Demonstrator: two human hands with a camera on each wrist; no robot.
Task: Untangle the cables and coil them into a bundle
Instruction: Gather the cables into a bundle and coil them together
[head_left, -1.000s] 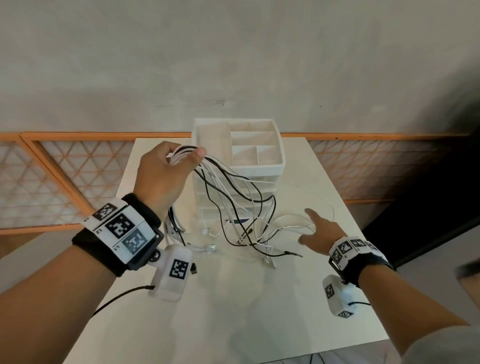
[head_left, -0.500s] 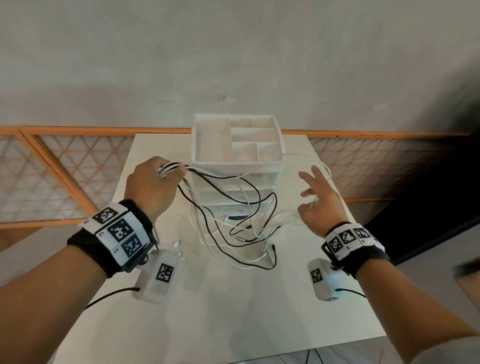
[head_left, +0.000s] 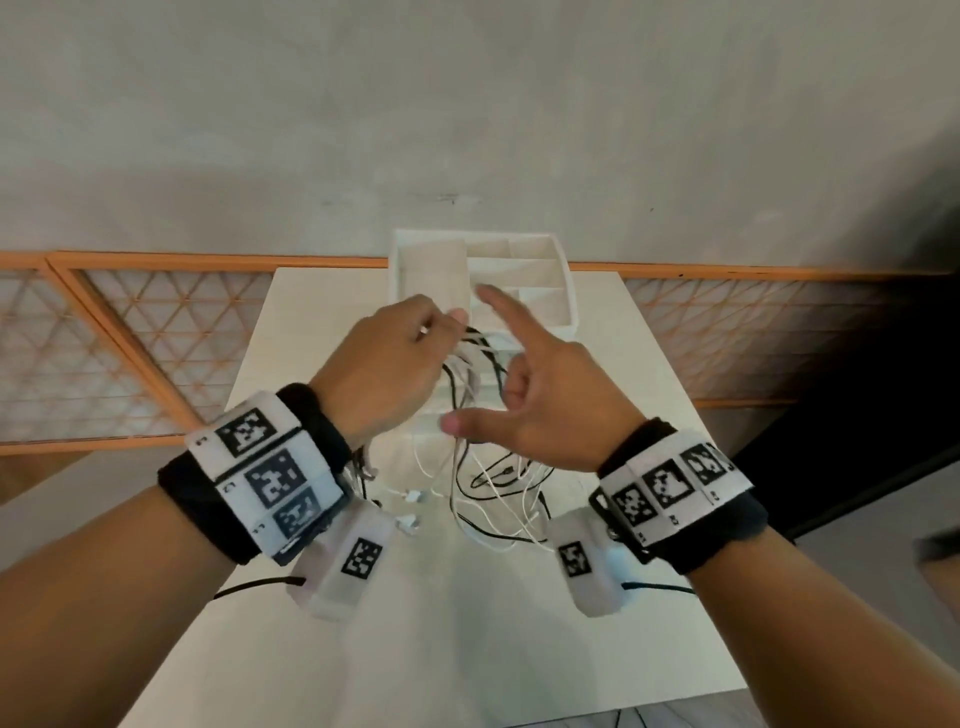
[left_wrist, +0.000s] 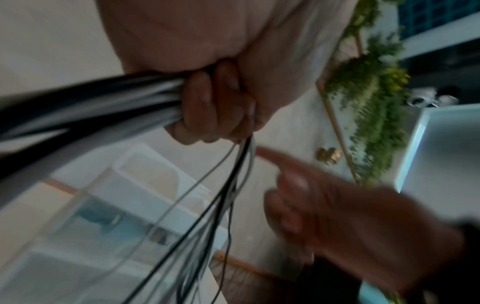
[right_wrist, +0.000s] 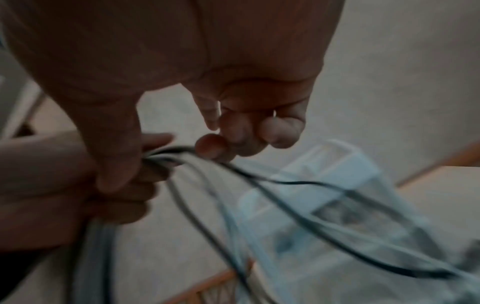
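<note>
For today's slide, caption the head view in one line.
Left hand grips black and white cables above a white table; right hand open beside them.

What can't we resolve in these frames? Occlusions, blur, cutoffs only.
- Right hand grip: head view shows index and thumb spread; the blurred right wrist view does not settle whether any cable is pinched.
- Cables count and tangles: the strands overlap and both wrist views are motion-blurred.
- Bundle inside the left hand: hidden by the curled fingers.
- Organizer drawers: hidden behind both hands in the head view, smeared in the wrist views.
</note>
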